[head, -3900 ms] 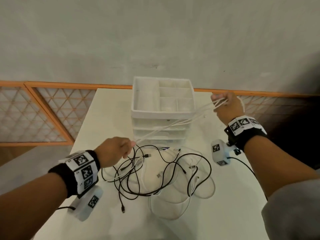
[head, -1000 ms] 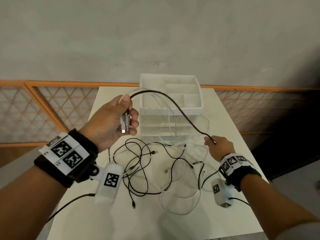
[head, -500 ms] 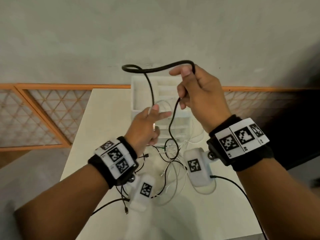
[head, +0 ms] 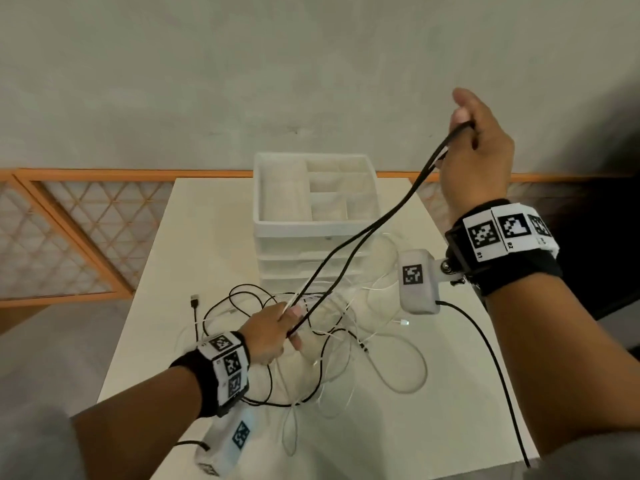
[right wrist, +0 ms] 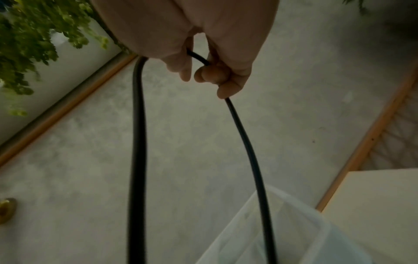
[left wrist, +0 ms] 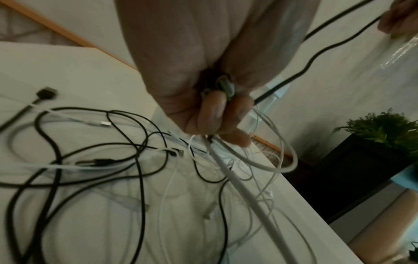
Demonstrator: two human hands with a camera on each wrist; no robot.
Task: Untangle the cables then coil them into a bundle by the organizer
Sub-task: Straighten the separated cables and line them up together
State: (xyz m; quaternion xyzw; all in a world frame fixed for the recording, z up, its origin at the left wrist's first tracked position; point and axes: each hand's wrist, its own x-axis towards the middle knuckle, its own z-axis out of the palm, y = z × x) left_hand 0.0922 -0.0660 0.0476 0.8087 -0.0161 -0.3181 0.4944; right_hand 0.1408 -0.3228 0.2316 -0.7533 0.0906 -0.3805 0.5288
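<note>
At the upper right of the head view the right hand (head: 479, 157) pinches a doubled black cable (head: 367, 233) that slants down to the left hand (head: 273, 336), clenched around it above the tangle (head: 346, 344) lying below the white organizer (head: 313, 223).

The left hand (left wrist: 203, 85) is seen from the wrist, its fingers (left wrist: 212, 109) curled around cable ends; a connector (left wrist: 225, 87) shows inside the grip. A black cable (left wrist: 316, 55) runs from the hand up to the right, toward the right hand (left wrist: 400, 17) at the frame corner. White cables (left wrist: 278, 160) hang below the fingers. Tangled black and white cables (left wrist: 113, 160) lie on the table (left wrist: 68, 71). A potted plant (left wrist: 384, 128) stands beyond the table edge.
</note>
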